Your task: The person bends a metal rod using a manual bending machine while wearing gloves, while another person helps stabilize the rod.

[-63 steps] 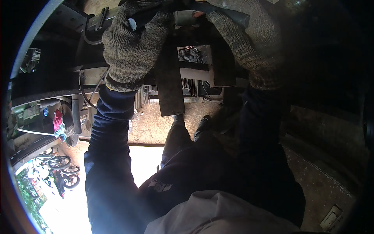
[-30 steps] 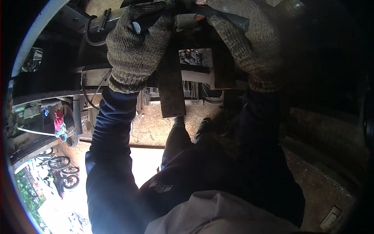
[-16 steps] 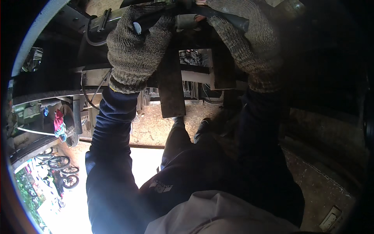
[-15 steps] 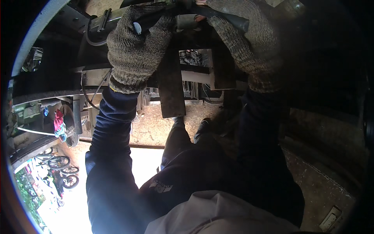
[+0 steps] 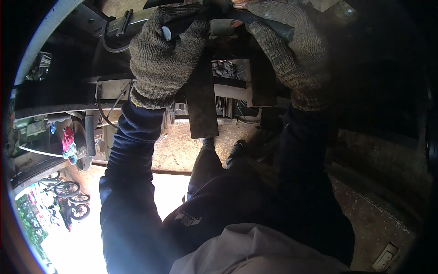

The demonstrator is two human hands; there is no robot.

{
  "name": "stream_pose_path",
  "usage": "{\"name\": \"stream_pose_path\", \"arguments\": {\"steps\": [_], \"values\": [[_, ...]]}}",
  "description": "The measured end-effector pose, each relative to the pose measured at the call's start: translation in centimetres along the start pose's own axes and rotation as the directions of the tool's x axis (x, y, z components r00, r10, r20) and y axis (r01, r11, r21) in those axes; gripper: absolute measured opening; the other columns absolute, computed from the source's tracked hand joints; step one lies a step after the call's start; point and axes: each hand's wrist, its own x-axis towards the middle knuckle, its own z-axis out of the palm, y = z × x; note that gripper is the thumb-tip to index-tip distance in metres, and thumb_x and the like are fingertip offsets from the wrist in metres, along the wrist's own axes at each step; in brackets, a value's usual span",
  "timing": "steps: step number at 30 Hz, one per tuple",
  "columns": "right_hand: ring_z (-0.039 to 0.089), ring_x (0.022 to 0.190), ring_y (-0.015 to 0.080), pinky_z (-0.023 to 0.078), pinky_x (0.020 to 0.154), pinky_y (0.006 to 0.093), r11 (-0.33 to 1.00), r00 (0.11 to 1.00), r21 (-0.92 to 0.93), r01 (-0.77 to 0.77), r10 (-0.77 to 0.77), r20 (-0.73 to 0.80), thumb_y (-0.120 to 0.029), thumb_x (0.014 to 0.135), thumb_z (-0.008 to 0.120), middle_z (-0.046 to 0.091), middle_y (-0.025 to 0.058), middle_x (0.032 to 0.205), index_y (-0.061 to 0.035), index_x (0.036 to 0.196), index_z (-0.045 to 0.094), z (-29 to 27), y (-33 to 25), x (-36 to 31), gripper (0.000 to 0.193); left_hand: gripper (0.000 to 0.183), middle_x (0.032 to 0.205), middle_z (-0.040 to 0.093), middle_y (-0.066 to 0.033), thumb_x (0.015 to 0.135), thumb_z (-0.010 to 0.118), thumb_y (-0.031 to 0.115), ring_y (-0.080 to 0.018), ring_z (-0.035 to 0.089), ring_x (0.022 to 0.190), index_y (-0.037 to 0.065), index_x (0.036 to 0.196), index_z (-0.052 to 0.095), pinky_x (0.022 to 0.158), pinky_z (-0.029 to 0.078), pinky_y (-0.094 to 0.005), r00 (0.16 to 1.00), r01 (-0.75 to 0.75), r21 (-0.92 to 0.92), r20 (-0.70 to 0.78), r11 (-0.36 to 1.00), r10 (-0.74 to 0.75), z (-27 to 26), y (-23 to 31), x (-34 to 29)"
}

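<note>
Both my hands wear knitted grey-brown work gloves and are raised at the top of the view. My left hand (image 5: pixel 169 55) is closed around a dark round handle (image 5: pixel 180 26), whose pale cut end shows beside the thumb. My right hand (image 5: pixel 294 45) is closed around a second dark round handle (image 5: pixel 273 26), its end pointing outward to the right. Bare fingertips show at the right glove. The two handles slope up toward each other; where they meet is too dark to make out. A short grey cylinder (image 5: pixel 221 27) sits between the hands.
Two dark flat plates hang below my hands, a longer one (image 5: pixel 203 114) and a shorter one (image 5: pixel 262 86). A metal beam (image 5: pixel 114 89) and cables run at left. A red and blue cloth (image 5: pixel 69 145) hangs there. Bicycles (image 5: pixel 67 189) stand outside in bright light.
My left hand has shifted slightly right with its handle. The right hand is nearly still, and more of the grey cylinder shows between them. The view has also moved a little.
</note>
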Motion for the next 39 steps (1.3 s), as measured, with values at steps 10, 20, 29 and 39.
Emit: {"name": "stream_pose_path", "arguments": {"steps": [10, 20, 29, 39], "values": [[0.064, 0.116, 0.0243, 0.052, 0.1, 0.0325, 0.999, 0.999, 0.019, 0.034, -0.034, 0.028, 0.007, 0.092, 0.066, 0.067, 0.0157, 0.123, 0.0033, 0.123, 0.062, 0.0, 0.0, 0.2, 0.032, 0.03, 0.111, 0.076, -0.012, 0.091, 0.074, 0.011, -0.0198, 0.073, 0.1, 0.001, 0.12, 0.07, 0.091, 0.054, -0.0309, 0.997, -0.068, -0.067, -0.029, 0.995, 0.066, 0.3, -0.9, 0.0], [0.062, 0.118, 0.0228, 0.05, 0.102, 0.0315, 0.965, 0.99, 0.223, -0.14, 0.141, 0.016, 0.008, 0.091, 0.066, 0.065, 0.0155, 0.125, 0.0035, 0.125, 0.062, 0.1, 0.6, -0.2, 0.034, 0.029, 0.109, 0.076, -0.0119, 0.09, 0.073, 0.009, -0.0197, 0.073, 0.099, 0.001, 0.118, 0.071, 0.09, 0.055, -0.0312, 0.999, -0.049, -0.081, 0.017, 0.995, 0.051, 0.1, 0.0, 0.3], [0.062, 0.118, 0.0235, 0.05, 0.103, 0.032, 0.994, 1.0, 0.113, -0.011, 0.011, 0.002, 0.009, 0.092, 0.065, 0.065, 0.0149, 0.125, 0.004, 0.124, 0.062, 0.3, 0.6, 0.0, 0.033, 0.028, 0.109, 0.076, -0.0134, 0.09, 0.073, 0.011, -0.0209, 0.073, 0.098, 0.0, 0.117, 0.071, 0.089, 0.055, -0.0322, 0.999, 0.01, -0.05, 0.038, 0.999, -0.009, -0.1, 0.3, 0.2], [0.065, 0.113, 0.0241, 0.053, 0.099, 0.0336, 0.977, 0.991, -0.168, 0.13, -0.127, 0.027, 0.005, 0.092, 0.067, 0.069, 0.0161, 0.12, 0.0029, 0.121, 0.063, -0.4, -0.5, 0.4, 0.03, 0.033, 0.109, 0.076, -0.0132, 0.089, 0.075, 0.012, -0.0232, 0.073, 0.098, 0.0, 0.119, 0.07, 0.09, 0.055, -0.033, 0.998, -0.058, 0.042, 0.026, 0.997, 0.057, -0.3, -0.2, 0.1]]}}
